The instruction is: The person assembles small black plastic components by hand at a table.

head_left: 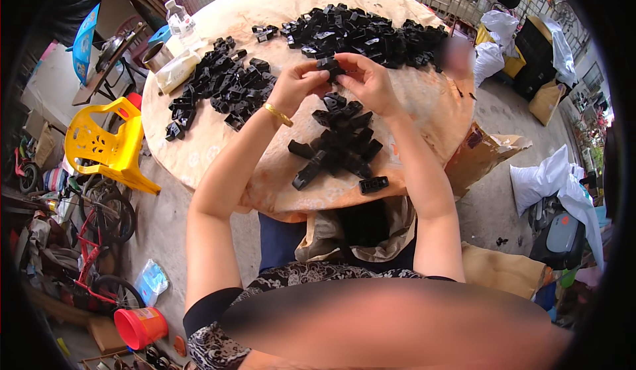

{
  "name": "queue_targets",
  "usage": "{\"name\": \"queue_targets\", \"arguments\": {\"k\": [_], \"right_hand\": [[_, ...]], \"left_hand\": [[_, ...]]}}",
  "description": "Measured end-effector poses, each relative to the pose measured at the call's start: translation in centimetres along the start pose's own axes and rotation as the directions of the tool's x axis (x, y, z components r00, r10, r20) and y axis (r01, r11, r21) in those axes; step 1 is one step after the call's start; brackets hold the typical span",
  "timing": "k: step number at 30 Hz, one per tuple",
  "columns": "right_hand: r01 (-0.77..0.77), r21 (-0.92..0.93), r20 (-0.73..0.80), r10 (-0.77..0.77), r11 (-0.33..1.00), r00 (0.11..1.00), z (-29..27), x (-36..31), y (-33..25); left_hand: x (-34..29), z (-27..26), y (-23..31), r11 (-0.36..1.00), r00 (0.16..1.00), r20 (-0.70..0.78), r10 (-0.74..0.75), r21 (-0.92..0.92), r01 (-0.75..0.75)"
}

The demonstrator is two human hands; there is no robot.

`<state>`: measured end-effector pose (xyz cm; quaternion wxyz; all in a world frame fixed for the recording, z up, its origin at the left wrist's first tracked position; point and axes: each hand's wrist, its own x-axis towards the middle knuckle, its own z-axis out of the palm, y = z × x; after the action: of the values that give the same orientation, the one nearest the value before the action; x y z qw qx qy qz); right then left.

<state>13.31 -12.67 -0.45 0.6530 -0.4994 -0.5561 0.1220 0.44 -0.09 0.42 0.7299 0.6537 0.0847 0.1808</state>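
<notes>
Over the middle of the round table (218, 164), a small black plastic part (329, 67) is held up between my two hands. My left hand (296, 86), with a gold bracelet at the wrist, pinches it from the left. From the right, my right hand (368, 82) grips the same part with thumb and fingers. Its finer shape is partly covered by my fingers. Just below my hands lies a small heap of similar black parts (341, 138). One single black part (373, 184) sits near the table's front edge.
A big pile of black parts (358, 35) covers the far side, and another pile (222, 82) lies left, near a plastic bottle (179, 17) and a metal cup (157, 57). An open bag (324, 234) hangs below the front edge. A yellow chair (106, 141) stands left.
</notes>
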Motion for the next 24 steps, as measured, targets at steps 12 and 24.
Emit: {"name": "queue_targets", "arguments": {"k": [12,24], "right_hand": [[0.269,-0.490,-0.034,-0.327,0.829,0.945,2.2,-0.1,-1.3],[-0.338,-0.512,0.099,0.445,0.789,0.890,-1.9,-0.3,0.8]], "left_hand": [[-0.9,1.2,-0.2,0.979,0.961,-0.187,0.203,0.006,-0.205],[-0.6,-2.0,1.4,0.650,0.978,0.133,-0.161,0.760,0.004]]}}
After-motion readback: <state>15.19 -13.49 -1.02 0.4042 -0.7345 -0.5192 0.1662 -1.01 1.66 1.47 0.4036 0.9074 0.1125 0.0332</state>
